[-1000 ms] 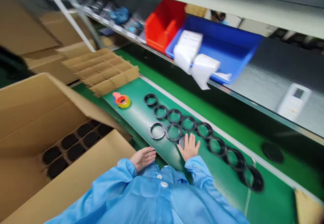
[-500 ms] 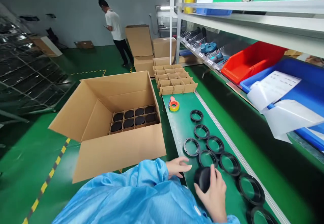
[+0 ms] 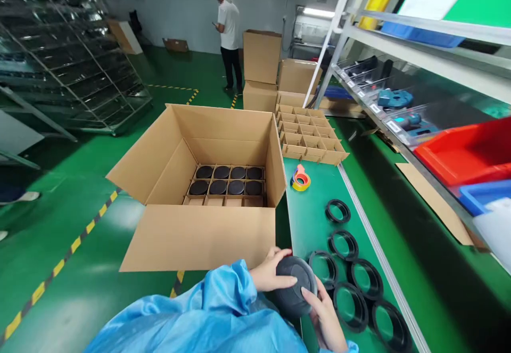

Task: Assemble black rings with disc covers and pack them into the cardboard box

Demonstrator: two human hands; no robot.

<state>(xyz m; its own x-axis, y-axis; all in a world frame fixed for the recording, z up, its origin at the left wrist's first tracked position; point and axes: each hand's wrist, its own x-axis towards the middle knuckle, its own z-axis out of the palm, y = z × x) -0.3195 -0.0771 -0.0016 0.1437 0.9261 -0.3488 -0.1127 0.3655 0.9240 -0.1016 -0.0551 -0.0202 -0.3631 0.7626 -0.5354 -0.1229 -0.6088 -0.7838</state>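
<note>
A round black cup-like part (image 3: pixel 294 286) with a grey-black disc face is between my two hands over the table's near edge. My left hand (image 3: pixel 271 274) grips it from the left, thumb across its face. On its right side my right hand (image 3: pixel 324 310) holds on, thumb also pressed to the face. Several black rings (image 3: pixel 350 306) lie on the green table (image 3: pixel 309 225) just right of my hands. Ahead and to the left stands an open cardboard box (image 3: pixel 203 236). Inside, black round parts (image 3: pixel 217 187) fill two rows of a divider grid, with a row of bare cells in front.
A cardboard divider grid (image 3: pixel 309 134) rests at the table's far end, near a tape roll (image 3: pixel 300 180). Shelving on the right holds a red bin (image 3: pixel 471 148) and blue tools (image 3: pixel 395 98). One person (image 3: pixel 229 28) stands at the back; a wire rack (image 3: pixel 72 55) is at left.
My right hand has lifted the black part off the table towards the left, and my left hand has closed on it too. The view has turned left.
</note>
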